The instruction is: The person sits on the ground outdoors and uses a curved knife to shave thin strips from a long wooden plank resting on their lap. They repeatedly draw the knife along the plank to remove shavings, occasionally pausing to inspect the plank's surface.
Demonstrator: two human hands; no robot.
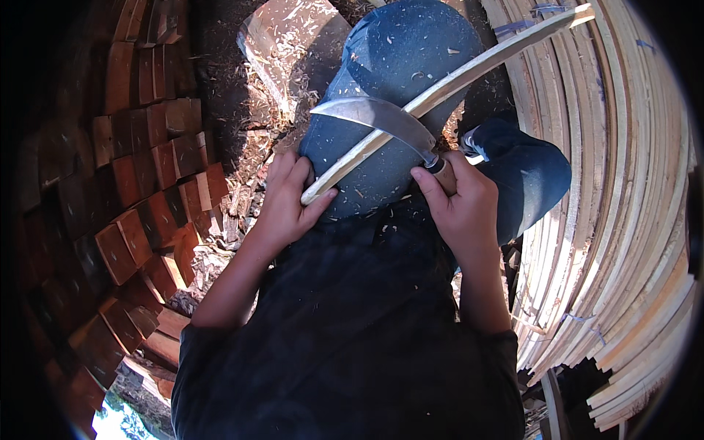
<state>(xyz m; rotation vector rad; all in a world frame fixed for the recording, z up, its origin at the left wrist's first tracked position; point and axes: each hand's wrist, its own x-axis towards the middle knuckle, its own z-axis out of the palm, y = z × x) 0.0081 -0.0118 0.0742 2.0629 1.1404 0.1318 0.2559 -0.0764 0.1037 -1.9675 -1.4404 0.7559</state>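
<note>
A long pale wooden strip [469, 72] lies slantwise across my jeans-clad leg [400, 51], its near end low on the left and its far end up at the right. My left hand [287, 194] is closed on the near end, the thumb along its edge. In my right hand [460, 194] is a sickle with a wooden handle [444, 174]; the fingers wrap round the handle. The curved steel blade [374, 114] crosses over the strip, its tip pointing left. Whether the blade's edge touches the wood I cannot tell.
Stacked reddish-brown wood blocks [136, 235] rise along the left. To the right lies a large pile of long pale strips [587, 183], tied in places with bluish ties. A chip-covered wooden block [293, 37] stands ahead, and shavings [242, 154] litter the ground.
</note>
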